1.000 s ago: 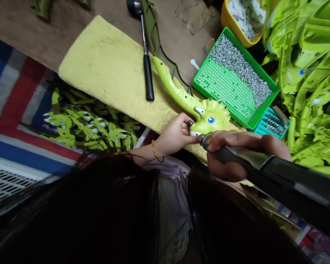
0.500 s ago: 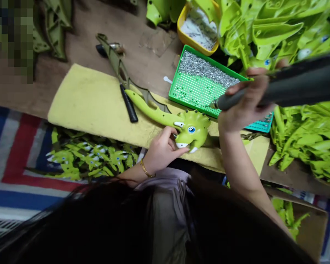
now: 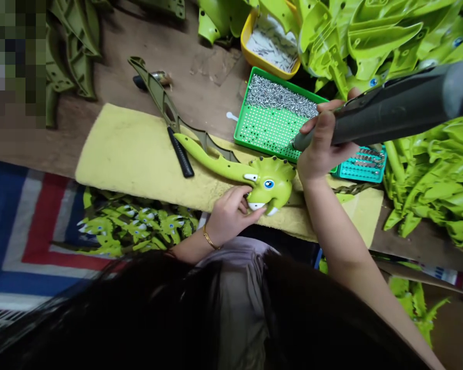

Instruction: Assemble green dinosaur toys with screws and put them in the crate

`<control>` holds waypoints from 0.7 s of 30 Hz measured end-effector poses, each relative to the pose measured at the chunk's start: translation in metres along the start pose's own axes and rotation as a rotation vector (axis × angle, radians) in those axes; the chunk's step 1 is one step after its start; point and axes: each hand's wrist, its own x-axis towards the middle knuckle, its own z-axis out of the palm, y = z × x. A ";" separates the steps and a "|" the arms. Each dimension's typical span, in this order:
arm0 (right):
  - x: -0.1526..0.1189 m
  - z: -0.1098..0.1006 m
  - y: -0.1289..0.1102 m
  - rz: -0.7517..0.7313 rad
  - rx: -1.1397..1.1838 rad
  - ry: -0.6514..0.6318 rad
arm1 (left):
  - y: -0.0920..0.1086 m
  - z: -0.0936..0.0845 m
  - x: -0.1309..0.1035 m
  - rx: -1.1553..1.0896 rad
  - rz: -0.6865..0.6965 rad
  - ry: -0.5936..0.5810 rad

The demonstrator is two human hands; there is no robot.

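Note:
My left hand (image 3: 232, 209) pinches the snout of a lime-green dinosaur head (image 3: 280, 180) with a blue eye and white horns. The head and its long neck piece lie on a yellow pad (image 3: 119, 149). My right hand (image 3: 322, 141) is wrapped round a dark cylindrical power driver (image 3: 393, 110), whose tip is over the lower edge of a green perforated tray (image 3: 268, 123). Silver screws (image 3: 280, 96) fill the tray's upper part. An olive wing-like part (image 3: 160, 97) lies behind the neck, and a black-handled tool (image 3: 180, 152) rests beside it.
Lime-green parts (image 3: 440, 180) are heaped at the right and back. A yellow container (image 3: 250, 51) holds small pale pieces. A teal tray (image 3: 362, 169) sits right of my right hand. More dinosaur heads (image 3: 135, 226) lie below the pad's front edge. Olive parts (image 3: 77, 51) are at the back left.
My right hand and the driver have moved slightly left, with the driver's rear end now in view. My left hand stays on the dinosaur head. The whole view has shifted a little.

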 end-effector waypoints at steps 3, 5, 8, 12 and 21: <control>0.009 0.001 -0.016 -0.074 0.091 0.020 | 0.000 0.000 -0.001 -0.006 -0.033 -0.015; 0.013 -0.001 -0.036 -0.102 0.220 0.040 | 0.000 0.000 -0.001 -0.014 -0.054 -0.022; 0.010 -0.003 -0.075 -0.013 0.313 -0.009 | 0.000 0.000 0.000 -0.041 -0.072 -0.047; -0.009 -0.002 -0.107 0.053 0.363 -0.181 | 0.000 -0.003 0.004 -0.075 -0.068 -0.095; -0.028 0.006 -0.087 -0.055 0.414 -0.404 | 0.004 -0.005 0.012 -0.115 -0.085 -0.135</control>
